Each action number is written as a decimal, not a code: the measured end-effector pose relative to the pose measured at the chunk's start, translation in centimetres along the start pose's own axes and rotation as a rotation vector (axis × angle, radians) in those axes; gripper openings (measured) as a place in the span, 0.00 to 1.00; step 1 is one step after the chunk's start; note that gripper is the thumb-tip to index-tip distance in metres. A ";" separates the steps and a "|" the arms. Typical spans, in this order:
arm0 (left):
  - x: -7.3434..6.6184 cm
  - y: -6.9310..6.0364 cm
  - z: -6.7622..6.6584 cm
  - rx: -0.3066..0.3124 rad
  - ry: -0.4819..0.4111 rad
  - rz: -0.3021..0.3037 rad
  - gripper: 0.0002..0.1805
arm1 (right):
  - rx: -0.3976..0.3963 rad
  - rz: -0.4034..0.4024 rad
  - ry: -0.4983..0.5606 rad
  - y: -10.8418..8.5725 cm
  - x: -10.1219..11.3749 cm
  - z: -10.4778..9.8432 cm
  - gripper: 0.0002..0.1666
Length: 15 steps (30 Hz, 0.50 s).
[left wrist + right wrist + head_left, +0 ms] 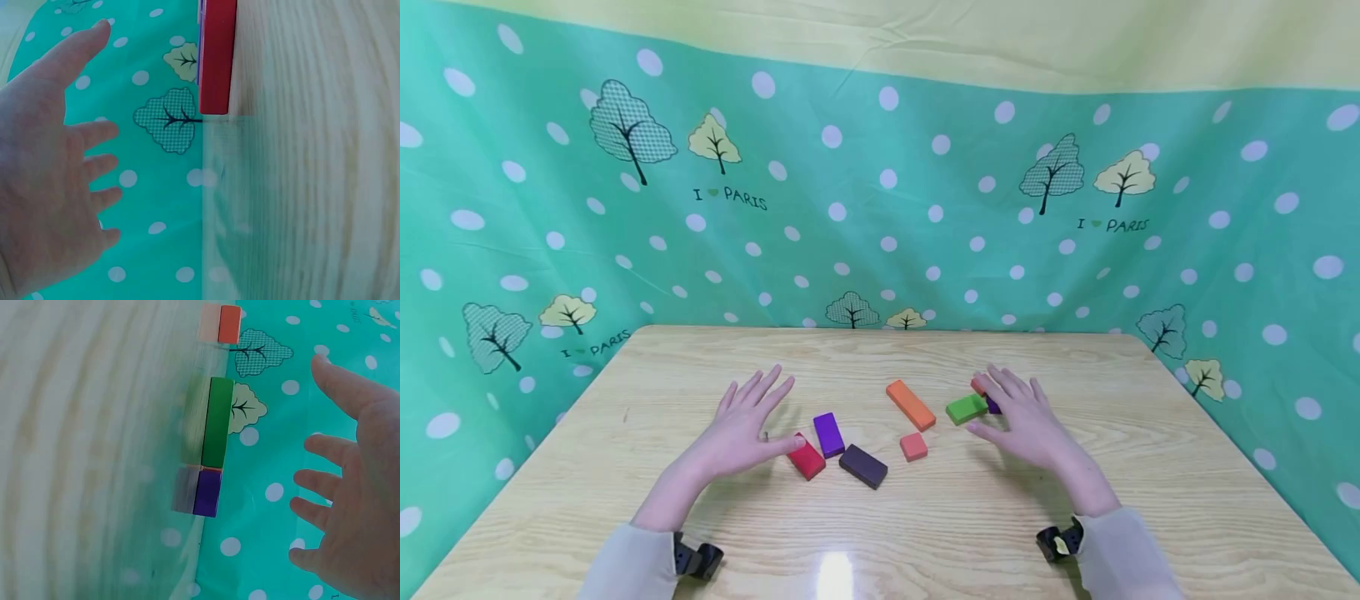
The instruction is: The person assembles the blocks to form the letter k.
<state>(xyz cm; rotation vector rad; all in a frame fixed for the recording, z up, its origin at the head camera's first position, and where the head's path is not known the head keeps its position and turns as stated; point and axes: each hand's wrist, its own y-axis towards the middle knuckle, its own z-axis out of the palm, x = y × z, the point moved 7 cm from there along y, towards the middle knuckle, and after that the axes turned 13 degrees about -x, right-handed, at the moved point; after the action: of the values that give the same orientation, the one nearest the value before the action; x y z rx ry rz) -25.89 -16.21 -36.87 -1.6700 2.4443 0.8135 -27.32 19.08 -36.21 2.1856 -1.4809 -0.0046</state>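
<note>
My left hand (741, 437) hovers over the table with its fingers spread, the thumb reaching above a red block (808, 460). In the left wrist view that hand (50, 169) is apart from the red block (217, 59). A purple block (829, 436) and a black block (863, 467) lie beside the red one. My right hand (1026, 425), fingers spread and holding nothing, hovers near a green block (966, 409). It partly hides a second purple block (992, 405) and an orange-red block (977, 386). The right wrist view shows the green block (217, 422) and purple block (207, 494).
Between the hands lie a long orange block (911, 405) and a small coral block (913, 447). They rest on a light wooden table (940, 533). A green dotted cloth (880, 225) hangs behind and at both sides. Black cameras sit at each wrist.
</note>
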 end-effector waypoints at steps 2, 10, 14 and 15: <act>0.0 0.0 0.0 -0.005 -0.007 0.006 0.49 | 0.002 -0.001 0.008 0.1 0.1 0.2 0.44; 0.0 -0.2 0.0 -0.010 -0.002 0.032 0.49 | 0.021 -0.021 0.044 0.7 0.9 1.0 0.45; 0.0 -0.3 -0.1 -0.014 0.012 0.042 0.49 | 0.029 -0.035 0.056 1.1 1.6 1.3 0.45; 0.1 -0.3 -0.1 -0.014 0.011 0.043 0.49 | 0.032 -0.040 0.057 1.1 1.7 1.4 0.45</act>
<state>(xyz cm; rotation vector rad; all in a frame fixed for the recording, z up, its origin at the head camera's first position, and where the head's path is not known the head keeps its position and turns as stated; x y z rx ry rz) -25.65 -16.36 -36.94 -1.6370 2.4958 0.8310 -27.99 16.69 -36.55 2.2214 -1.4152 0.0676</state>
